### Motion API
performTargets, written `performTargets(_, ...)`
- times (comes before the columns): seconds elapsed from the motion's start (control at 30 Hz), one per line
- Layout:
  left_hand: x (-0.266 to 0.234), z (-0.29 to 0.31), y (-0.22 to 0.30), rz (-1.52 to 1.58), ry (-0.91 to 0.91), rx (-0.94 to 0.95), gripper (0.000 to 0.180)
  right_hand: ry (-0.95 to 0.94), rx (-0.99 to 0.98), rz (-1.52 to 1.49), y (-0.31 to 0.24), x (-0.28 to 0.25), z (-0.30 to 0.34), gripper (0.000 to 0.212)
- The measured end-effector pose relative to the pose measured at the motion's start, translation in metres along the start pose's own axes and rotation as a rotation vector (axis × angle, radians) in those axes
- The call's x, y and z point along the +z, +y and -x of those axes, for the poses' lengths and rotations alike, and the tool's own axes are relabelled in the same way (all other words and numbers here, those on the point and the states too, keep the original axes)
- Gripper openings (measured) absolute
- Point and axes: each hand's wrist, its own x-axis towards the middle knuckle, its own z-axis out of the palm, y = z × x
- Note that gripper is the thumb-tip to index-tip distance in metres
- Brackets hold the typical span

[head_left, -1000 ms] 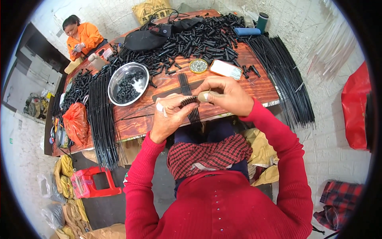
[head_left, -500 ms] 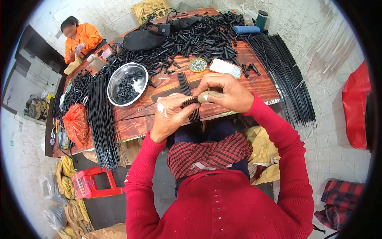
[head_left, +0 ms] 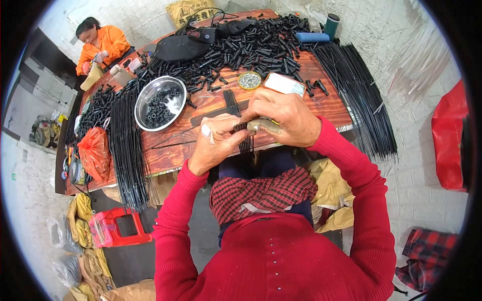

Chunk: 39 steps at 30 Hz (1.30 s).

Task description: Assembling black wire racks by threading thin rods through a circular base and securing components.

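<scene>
My left hand (head_left: 219, 139) pinches a small dark ridged piece (head_left: 241, 127) between thumb and fingers; a white patch is stuck to the back of this hand. Against the other end of the piece, the thumb and bent fingers of my right hand (head_left: 288, 119) are closed, with a tan covering on the thumb. What the right fingertips grip is partly hidden. Beneath both hands a narrow row of black rods (head_left: 231, 100) crosses a dark flat strip (head_left: 201, 119) and reaches the table's near edge.
A steel bowl (head_left: 141, 119) holds black rings. Around it lie long black rods (head_left: 125, 150), a heap of black tubular parts (head_left: 261, 47), a round tin (head_left: 249, 80) of small metal pieces and a white tray (head_left: 284, 84). An orange-clad person (head_left: 111, 42) works at the far left.
My right fingers have shifted slightly left over the ridged piece, and both hands remain together. The person at the far left has bent their head down and moved their hands.
</scene>
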Motion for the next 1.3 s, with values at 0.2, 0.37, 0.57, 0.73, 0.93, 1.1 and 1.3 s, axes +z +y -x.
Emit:
performTargets(0.2, -0.003, 0.0, -0.01, -0.017, -0.061, 0.038, 0.016, 0.05, -0.041, -0.053, 0.0, 0.007, -0.002, 0.022)
performTargets(0.37, 0.0, -0.003, -0.011, 0.078, -0.054, 0.024, 0.017, 0.065, -0.051, -0.005, -0.004, 0.008, -0.005, 0.022)
performTargets(0.57, -0.006, -0.007, -0.007, -0.016, -0.119, 0.08, 0.017, 0.062, -0.051, 0.085, -0.006, 0.007, -0.005, 0.022)
performTargets(0.73, -0.009, -0.009, 0.002, -0.041, -0.133, 0.092, 0.017, 0.048, -0.059, 0.165, -0.012, 0.008, -0.005, 0.02)
performTargets(0.93, -0.008, -0.005, -0.011, 0.039, -0.164, 0.078, 0.017, 0.101, -0.016, 0.001, -0.002, 0.02, -0.007, 0.02)
performTargets(1.1, 0.001, -0.004, -0.018, 0.111, -0.096, -0.013, 0.02, 0.141, -0.024, 0.099, -0.006, 0.027, -0.015, 0.02)
performTargets(1.3, 0.05, 0.033, -0.066, 0.024, 0.016, -0.079, 0.02, 0.172, 0.041, 0.163, -0.001, 0.035, -0.016, 0.021)
